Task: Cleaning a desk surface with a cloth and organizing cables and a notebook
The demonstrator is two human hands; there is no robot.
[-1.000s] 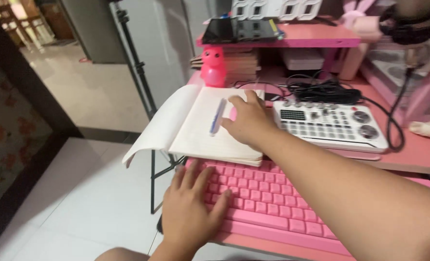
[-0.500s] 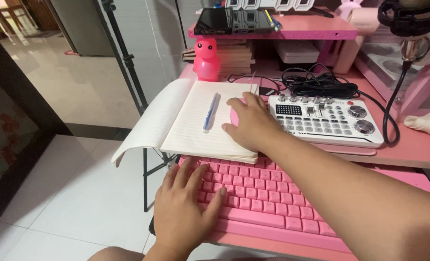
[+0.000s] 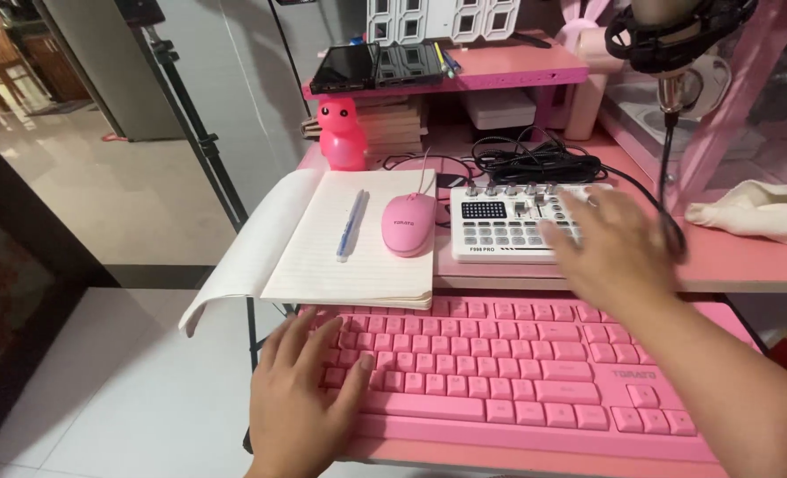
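While the pink desk (image 3: 748, 265) carries nearly everything, its lower tray holds the largest item, a pink keyboard (image 3: 535, 367) of glossy plastic with rows of square, rounded keys, which runs along the tray's front edge. Over the keyboard's left end lies the left hand (image 3: 300, 403), fingers spread flat on the keys and clasping nothing. At the desk's left edge an open notebook (image 3: 340, 239) of lined white paper lies flat, its left page drooping over the edge. Right of it, near the desk's front edge, sits a white rectangular sound mixer (image 3: 509, 226) with a dark grille patch, grey buttons, a row of knobs along its far side and a small dark label at its front left corner. The right hand (image 3: 610, 248) hovers blurred over the mixer's right end, fingers open and empty; I cannot tell whether it touches. Between notebook and mixer a smooth oval pink mouse (image 3: 408, 224) rests partly on the right page, free of both hands. A slim blue pen (image 3: 350, 225) lies on that page.
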